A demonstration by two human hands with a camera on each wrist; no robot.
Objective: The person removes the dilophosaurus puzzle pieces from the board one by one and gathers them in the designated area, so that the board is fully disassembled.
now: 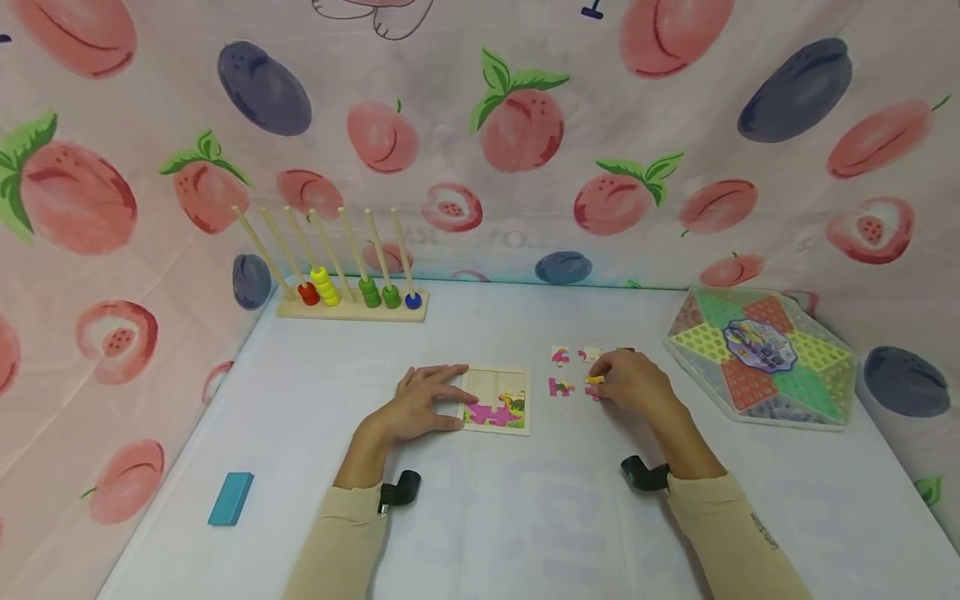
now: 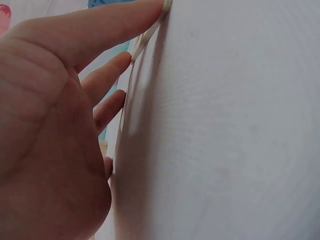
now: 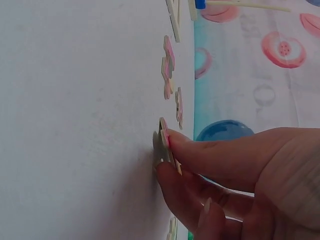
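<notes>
A small wooden puzzle tray lies mid-table, its lower part filled with pink, green and yellow pieces and its upper left bare wood. My left hand rests at the tray's left edge, fingers extended; in the left wrist view the thumb touches its rim. To the right, my right hand pinches a puzzle piece between thumb and fingers, one edge tilted up off the table. Loose puzzle pieces lie beside it, and another piece shows in the right wrist view.
A wooden peg counter with coloured beads stands at the back left. At the right lies a clear hexagonal box with coloured panels. A blue block lies at the front left. Fruit-print cloth hangs behind the table.
</notes>
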